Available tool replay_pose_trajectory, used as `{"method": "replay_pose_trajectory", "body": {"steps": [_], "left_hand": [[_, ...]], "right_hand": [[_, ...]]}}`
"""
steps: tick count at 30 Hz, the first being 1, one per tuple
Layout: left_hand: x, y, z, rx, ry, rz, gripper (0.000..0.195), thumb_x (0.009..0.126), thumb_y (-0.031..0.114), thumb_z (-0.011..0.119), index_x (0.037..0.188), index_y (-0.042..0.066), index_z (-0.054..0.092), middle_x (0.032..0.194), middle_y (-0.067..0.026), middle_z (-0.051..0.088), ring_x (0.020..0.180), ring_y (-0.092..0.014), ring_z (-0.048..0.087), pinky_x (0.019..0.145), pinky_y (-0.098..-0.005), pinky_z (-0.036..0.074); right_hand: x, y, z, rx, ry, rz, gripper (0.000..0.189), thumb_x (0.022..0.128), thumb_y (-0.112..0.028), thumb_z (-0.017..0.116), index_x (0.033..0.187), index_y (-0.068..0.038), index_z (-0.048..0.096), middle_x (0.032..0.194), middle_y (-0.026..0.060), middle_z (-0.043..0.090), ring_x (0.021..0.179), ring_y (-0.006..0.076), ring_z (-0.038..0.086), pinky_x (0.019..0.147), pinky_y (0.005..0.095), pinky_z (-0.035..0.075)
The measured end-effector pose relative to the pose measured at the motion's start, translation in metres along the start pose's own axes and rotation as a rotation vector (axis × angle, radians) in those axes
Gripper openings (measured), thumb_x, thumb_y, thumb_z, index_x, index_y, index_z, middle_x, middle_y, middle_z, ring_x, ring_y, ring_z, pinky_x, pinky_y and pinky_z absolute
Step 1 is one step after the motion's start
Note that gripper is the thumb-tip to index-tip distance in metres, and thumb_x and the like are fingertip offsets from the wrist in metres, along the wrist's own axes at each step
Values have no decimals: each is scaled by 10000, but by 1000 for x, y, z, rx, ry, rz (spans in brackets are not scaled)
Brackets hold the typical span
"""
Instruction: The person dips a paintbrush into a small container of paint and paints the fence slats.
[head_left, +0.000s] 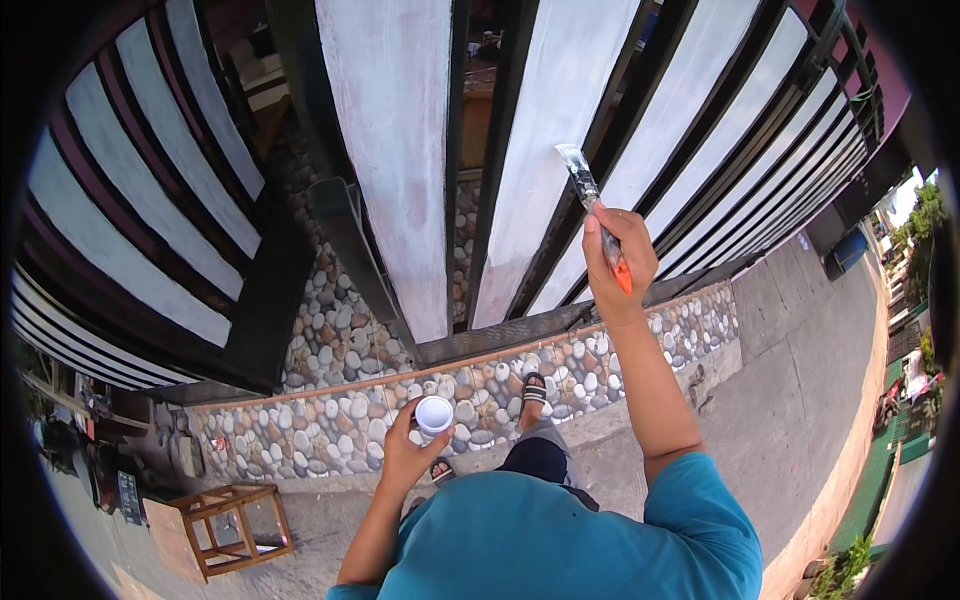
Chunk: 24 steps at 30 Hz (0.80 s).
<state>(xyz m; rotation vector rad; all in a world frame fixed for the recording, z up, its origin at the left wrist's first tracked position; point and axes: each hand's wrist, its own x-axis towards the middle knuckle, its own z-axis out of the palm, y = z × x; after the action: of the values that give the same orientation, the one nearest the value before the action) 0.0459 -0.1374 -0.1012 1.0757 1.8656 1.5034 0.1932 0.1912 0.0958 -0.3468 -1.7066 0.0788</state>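
Note:
My right hand (624, 259) grips a paintbrush (581, 174) with an orange-tipped handle. White paint coats its bristles, which are at the face of a white gate slat (555, 97); whether they touch it I cannot tell. Lower down, my left hand (411, 450) holds a small white cup (433, 415) near my waist, its mouth facing up. Left of the brushed slat stands another wide white slat (390, 135), with streaky pinkish patches showing through. Dark metal bars (495, 150) run between the slats.
A pebble-pattern tiled strip (330, 427) lies along the gate's foot, under my sandalled foot (533, 394). A gap beside the left gate panel (150, 202) shows more pebble tile. On the concrete stands a wooden stool (225, 529), near a parked vehicle (82, 457). A blue bin (849, 249) sits far right.

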Motion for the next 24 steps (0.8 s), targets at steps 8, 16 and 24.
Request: {"method": "replay_pose_trajectory", "body": {"steps": [8, 16, 24], "left_hand": [[1, -4, 1, -38, 1, 30, 705, 835, 176, 938, 1409, -37, 586, 1269, -181, 725, 1137, -257, 748, 968, -374, 602], [0, -4, -2, -13, -12, 10, 711, 835, 204, 946, 1400, -40, 590, 1261, -179, 731, 1135, -257, 748, 983, -378, 600], [3, -5, -1, -29, -15, 43, 723, 825, 191, 948, 1406, -45, 589, 1264, -183, 732, 1153, -265, 745, 994, -389, 599]], "right_hand": [[-119, 19, 12, 25, -256, 196, 207, 901, 2, 808, 1093, -9, 733, 965, 138, 719, 783, 287, 709, 674, 354, 566], [-115, 15, 11, 63, -372, 333, 161, 926, -34, 806, 1072, 0, 744, 907, 124, 709, 730, 218, 686, 652, 307, 528], [66, -15, -2, 40, -144, 170, 114, 926, -40, 805, 1027, -8, 763, 886, 102, 728, 721, 172, 695, 646, 285, 542]]}}
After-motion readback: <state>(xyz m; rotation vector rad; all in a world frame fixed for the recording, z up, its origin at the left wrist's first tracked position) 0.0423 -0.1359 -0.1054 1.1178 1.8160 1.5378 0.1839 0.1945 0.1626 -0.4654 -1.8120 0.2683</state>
